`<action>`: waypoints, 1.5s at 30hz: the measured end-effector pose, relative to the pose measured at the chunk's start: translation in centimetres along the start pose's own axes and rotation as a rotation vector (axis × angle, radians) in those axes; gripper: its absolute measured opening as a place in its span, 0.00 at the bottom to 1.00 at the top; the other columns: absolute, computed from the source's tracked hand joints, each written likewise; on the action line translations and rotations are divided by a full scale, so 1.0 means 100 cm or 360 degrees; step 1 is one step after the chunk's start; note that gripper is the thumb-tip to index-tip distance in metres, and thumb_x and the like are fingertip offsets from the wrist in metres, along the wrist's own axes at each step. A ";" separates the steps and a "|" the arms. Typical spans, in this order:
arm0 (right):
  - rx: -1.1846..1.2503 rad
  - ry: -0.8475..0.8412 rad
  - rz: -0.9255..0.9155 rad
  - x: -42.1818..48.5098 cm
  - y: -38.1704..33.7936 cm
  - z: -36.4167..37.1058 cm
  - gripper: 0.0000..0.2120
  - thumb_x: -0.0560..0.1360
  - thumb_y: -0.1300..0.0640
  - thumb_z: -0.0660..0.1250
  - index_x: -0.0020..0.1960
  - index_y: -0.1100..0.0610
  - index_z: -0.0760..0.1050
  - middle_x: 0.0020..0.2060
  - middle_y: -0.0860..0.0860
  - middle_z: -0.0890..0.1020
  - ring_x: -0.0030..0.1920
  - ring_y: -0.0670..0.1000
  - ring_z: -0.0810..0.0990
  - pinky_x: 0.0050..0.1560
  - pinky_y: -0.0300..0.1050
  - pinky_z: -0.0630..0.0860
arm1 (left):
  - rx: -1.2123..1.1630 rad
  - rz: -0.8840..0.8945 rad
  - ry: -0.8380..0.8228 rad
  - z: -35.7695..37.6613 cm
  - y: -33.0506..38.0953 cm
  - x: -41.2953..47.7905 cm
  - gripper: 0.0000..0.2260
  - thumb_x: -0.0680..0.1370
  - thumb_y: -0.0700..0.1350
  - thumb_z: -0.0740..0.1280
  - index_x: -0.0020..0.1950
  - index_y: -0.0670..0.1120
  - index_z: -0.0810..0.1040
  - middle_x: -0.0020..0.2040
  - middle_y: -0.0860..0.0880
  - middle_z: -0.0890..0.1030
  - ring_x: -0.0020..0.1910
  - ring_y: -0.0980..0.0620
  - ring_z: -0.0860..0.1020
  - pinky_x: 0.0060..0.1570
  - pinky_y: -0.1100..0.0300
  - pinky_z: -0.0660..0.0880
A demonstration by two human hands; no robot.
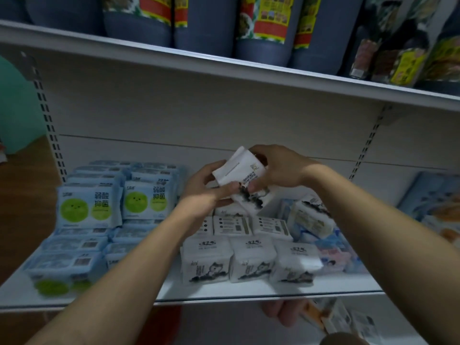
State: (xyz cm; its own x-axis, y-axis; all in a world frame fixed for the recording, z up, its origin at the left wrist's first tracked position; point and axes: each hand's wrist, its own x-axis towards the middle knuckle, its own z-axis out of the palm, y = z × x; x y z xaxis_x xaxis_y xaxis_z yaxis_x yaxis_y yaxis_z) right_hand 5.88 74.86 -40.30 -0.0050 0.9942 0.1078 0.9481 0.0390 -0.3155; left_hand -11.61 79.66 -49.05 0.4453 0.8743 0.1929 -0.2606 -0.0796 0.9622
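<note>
Shelf view, head camera. A white tissue pack (pixel 242 174) is held tilted in the air over the middle of the lower shelf (pixel 249 292), just above a stack of like packs. It is gripped by both hands. The left hand (pixel 204 188) is curled round its left edge, with the thumb laid on the lower face. The right hand (pixel 278 168) is closed over its upper right end. A black ink-wash figure is printed on the pack's lower end; the small print along its side is too blurred to be read.

Below it, a front row of white packs (pixel 251 262) is shown, each marked with an ink-drawn cat and a short brush-script heading that cannot be made out. To the left, blue packs (pixel 89 205) with green smiling circles are stacked, and "弱酸抑菌" is read on them. Grey-blue containers (pixel 139 31) with red, yellow and green labels are ranged on the upper shelf (pixel 174 61). Another hand (pixel 281 313) is seen under the lower shelf's front edge.
</note>
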 end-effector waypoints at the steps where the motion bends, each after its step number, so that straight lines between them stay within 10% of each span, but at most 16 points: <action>1: -0.0079 0.0082 0.0025 0.004 0.010 0.002 0.32 0.64 0.52 0.79 0.64 0.50 0.70 0.52 0.46 0.79 0.49 0.48 0.78 0.47 0.43 0.76 | 0.0164 0.0006 0.0006 -0.003 -0.005 0.003 0.25 0.72 0.39 0.75 0.67 0.51 0.74 0.63 0.51 0.76 0.56 0.49 0.80 0.50 0.56 0.80; 5: -0.0360 0.0269 0.0260 0.028 0.067 0.021 0.35 0.66 0.56 0.77 0.68 0.55 0.65 0.58 0.56 0.78 0.54 0.58 0.76 0.49 0.48 0.73 | 0.1065 0.0032 -0.0043 -0.025 -0.025 0.016 0.20 0.75 0.43 0.72 0.66 0.54 0.75 0.64 0.55 0.74 0.64 0.55 0.73 0.56 0.64 0.69; 21: -0.1094 -0.0098 0.0302 0.098 0.137 0.113 0.30 0.74 0.54 0.70 0.72 0.53 0.63 0.66 0.55 0.71 0.66 0.55 0.70 0.63 0.49 0.67 | 0.2361 -0.0099 -0.0700 -0.058 -0.092 0.057 0.18 0.78 0.45 0.66 0.68 0.54 0.73 0.68 0.51 0.73 0.65 0.52 0.72 0.64 0.58 0.69; 45: -0.0355 -0.0277 0.0426 0.085 0.164 0.142 0.29 0.77 0.56 0.66 0.76 0.48 0.61 0.69 0.59 0.67 0.68 0.59 0.66 0.67 0.47 0.65 | 0.2675 -0.0303 -0.1130 -0.064 -0.096 0.088 0.36 0.76 0.53 0.69 0.78 0.53 0.53 0.70 0.47 0.67 0.68 0.47 0.68 0.70 0.51 0.62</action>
State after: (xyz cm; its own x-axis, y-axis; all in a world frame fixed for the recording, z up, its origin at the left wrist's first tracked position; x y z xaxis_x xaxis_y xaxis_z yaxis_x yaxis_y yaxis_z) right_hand 16.93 85.39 -57.91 0.2162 0.9692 -0.1181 0.9689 -0.2279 -0.0962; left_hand -10.69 91.19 -57.86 0.7151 0.6196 -0.3237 0.6655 -0.7451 0.0439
